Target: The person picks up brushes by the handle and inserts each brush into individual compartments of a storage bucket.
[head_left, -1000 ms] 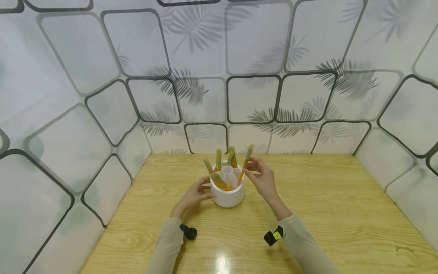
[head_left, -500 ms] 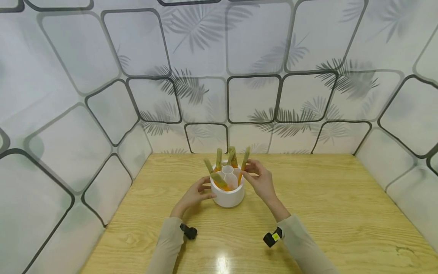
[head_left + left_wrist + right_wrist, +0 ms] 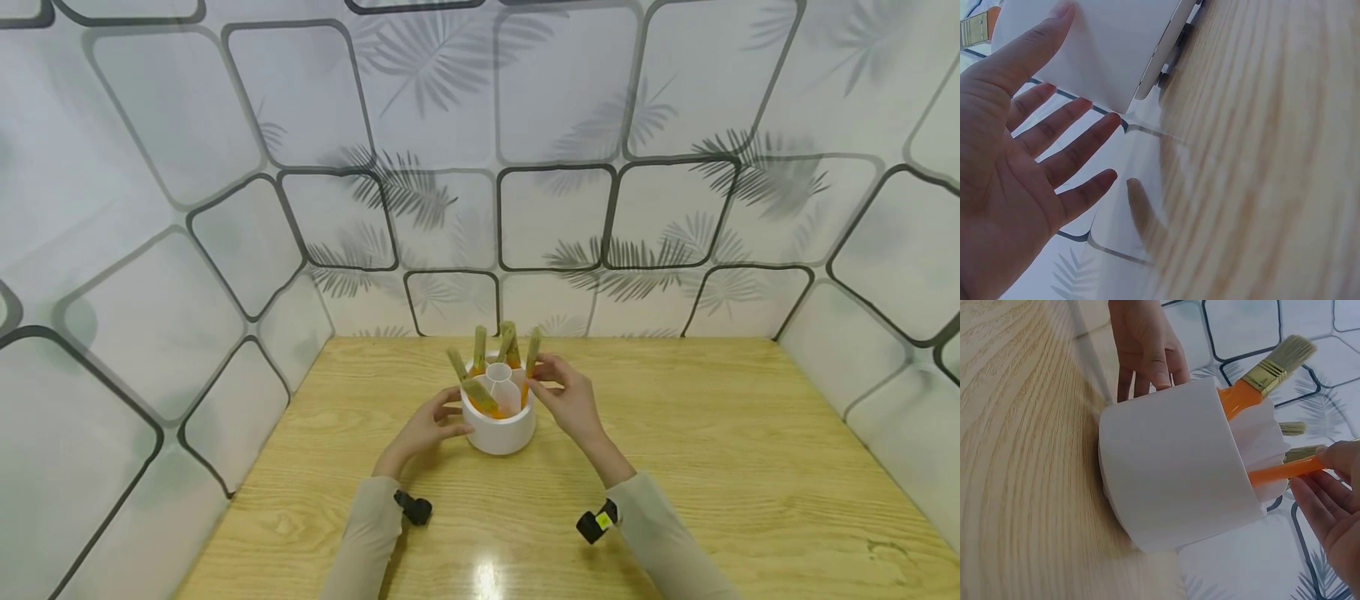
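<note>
A light wooden table (image 3: 712, 467) fills the corner, hemmed in at the back and both sides by grey walls (image 3: 420, 125) patterned with dark rounded squares and palm leaves. Bare wood lies broad on the right and in front. Near the back edge, at the middle, stands a round white plastic holder (image 3: 500, 423) split into compartments around a central tube. It holds several orange-handled paintbrushes with pale bristles (image 3: 480, 347), bristles up and leaning outward. The left hand (image 3: 429, 427) rests spread and relaxed against the holder's left wall, thumb touching it. The right hand (image 3: 564, 393) pinches one orange-handled brush (image 3: 531, 360) at the holder's right side, its lower end inside the rim; which compartment I cannot tell.
</note>
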`<state>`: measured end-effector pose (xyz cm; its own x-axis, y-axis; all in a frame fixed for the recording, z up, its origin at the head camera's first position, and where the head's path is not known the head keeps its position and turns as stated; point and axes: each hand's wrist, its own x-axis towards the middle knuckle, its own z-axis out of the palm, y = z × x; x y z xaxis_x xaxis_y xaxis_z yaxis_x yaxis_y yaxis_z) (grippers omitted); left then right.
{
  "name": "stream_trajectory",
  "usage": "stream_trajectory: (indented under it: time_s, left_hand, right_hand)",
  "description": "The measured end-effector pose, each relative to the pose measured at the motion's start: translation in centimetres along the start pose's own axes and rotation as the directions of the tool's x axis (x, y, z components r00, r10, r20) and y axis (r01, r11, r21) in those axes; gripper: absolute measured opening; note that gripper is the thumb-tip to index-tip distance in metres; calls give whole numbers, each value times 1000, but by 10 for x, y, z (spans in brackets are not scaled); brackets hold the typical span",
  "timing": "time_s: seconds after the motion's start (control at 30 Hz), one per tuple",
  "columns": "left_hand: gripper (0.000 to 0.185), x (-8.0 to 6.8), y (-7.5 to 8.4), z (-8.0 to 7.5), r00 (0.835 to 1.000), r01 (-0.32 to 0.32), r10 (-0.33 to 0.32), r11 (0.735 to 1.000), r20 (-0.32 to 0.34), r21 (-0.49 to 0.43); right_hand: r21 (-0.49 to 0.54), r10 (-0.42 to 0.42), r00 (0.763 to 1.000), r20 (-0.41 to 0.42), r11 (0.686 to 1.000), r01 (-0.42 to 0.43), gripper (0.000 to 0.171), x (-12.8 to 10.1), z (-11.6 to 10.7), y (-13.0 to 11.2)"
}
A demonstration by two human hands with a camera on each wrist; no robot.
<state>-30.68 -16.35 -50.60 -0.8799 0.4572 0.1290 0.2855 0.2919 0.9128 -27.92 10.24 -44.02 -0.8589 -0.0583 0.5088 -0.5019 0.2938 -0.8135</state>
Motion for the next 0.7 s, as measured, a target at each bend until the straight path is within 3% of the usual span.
stream_trajectory:
  time_s: [0.27, 0.7]
  left_hand:
    - [71, -1, 1, 1, 999, 34, -34, 999, -8, -20]
    - [73, 0, -1, 1, 1000, 28, -28, 1000, -15, -3]
  right_hand:
    - [-18, -44, 999, 26, 999, 45, 39, -6, -7, -34]
    - [-8, -68, 997, -25, 998, 67, 34, -8, -13, -32]
